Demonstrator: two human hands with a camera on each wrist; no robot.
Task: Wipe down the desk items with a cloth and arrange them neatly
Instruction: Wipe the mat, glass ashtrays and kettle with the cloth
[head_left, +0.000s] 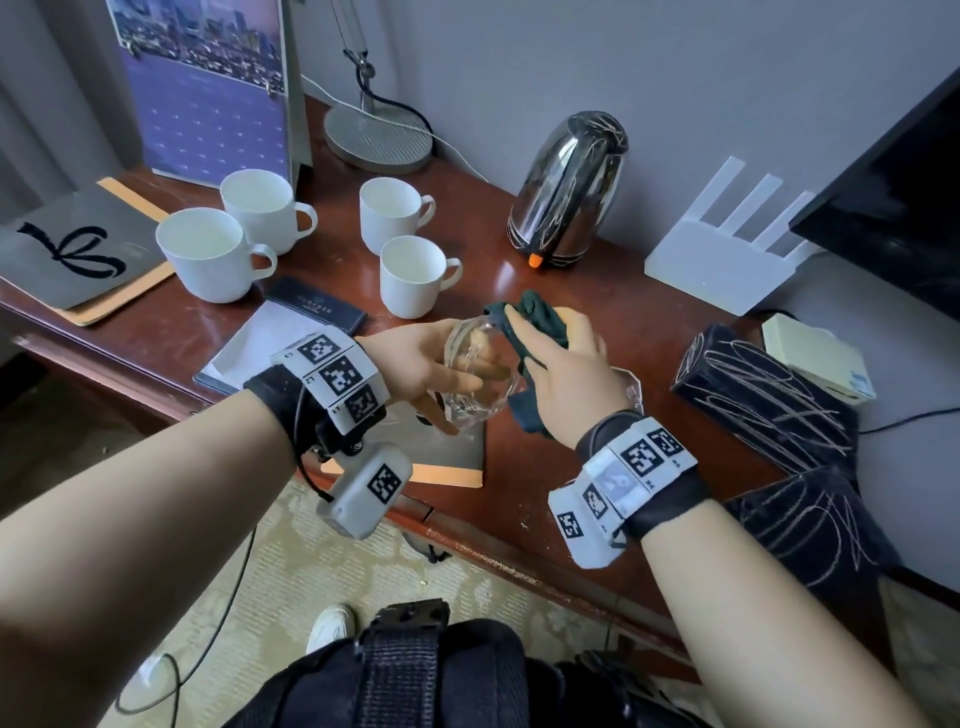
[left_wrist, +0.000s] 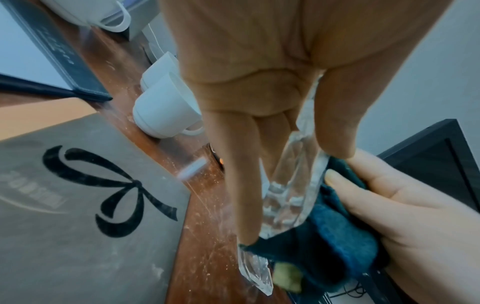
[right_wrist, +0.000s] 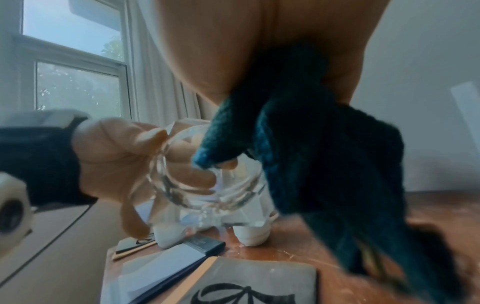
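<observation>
Four glossy white ceramic mugs (head_left: 249, 228) waited at the far left of the scuffed reddish wooden counter (head_left: 582, 301). The left hand (head_left: 415, 358) gripped a faceted clear glass dish (head_left: 480, 371) lifted above the near edge, tilted so the right hand (head_left: 566, 374), clutching a bunched dark teal cloth (head_left: 540, 312), could rub its rim.

Place: most likely a hotel room, or a similar guest room.
Desk: a dark red-brown wooden desk (head_left: 249, 332) against a plain grey wall.
Drinks set: four matching white cups (head_left: 210, 253) and a steel kettle (head_left: 569, 192).
Stationery: a notepad (head_left: 270, 338) in a dark folder and grey booklets (head_left: 78, 249) with a bow logo.
Electronics: a white router (head_left: 727, 254), a black screen (head_left: 893, 208), a desk lamp (head_left: 379, 135).
Room: patterned carpet (head_left: 291, 561); a window (right_wrist: 78, 61) with pale curtains (right_wrist: 161, 82).
</observation>
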